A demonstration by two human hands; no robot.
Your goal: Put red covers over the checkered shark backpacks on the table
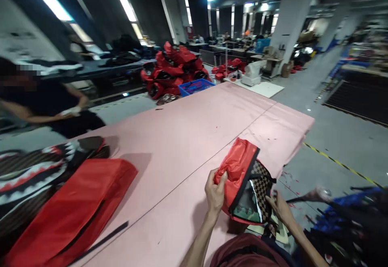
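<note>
A partly sewn bag (242, 180) is held up over the near right edge of the pink table. It has red lining fabric, a black band across it, a brown checked panel and a dark green patch with a white jagged edge. My left hand (216, 191) is closed on the bunched red fabric, thumb on top. At the checked side, my right hand (278, 207) grips the bag's right edge, its fingertips partly hidden. A short black strap end sticks out just above that hand.
The pink table (182, 137) carries a red bag piece (79, 202), shark-tooth printed pieces (36, 174) and a black strip (106, 238) at left. Beyond stand a blue crate (196, 87), a red heap (177, 70) and a sewing machine (252, 73). Another person (45, 101) sits at left.
</note>
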